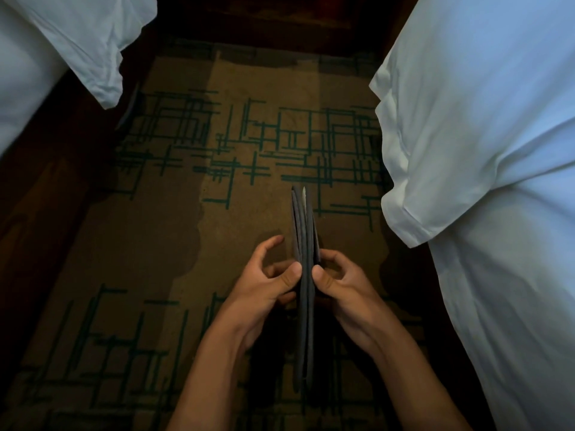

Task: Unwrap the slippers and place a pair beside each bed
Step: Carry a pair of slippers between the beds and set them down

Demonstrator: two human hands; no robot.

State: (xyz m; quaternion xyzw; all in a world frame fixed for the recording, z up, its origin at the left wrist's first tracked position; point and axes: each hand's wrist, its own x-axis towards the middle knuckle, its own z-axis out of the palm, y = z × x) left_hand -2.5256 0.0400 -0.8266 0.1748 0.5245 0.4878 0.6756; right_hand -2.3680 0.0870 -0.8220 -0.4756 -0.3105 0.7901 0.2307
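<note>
Between the two beds, above the patterned carpet (174, 231): flat dark slippers (304, 244) held on edge. Pinched at the near end by left hand (267, 283) and right hand (342, 286), thumbs pressed together on either side. White bedding (485, 144) right, white bedding far left.

both beds (485, 150) cropped by edges, slippers' (304, 244) lower end lost in shadow
</note>
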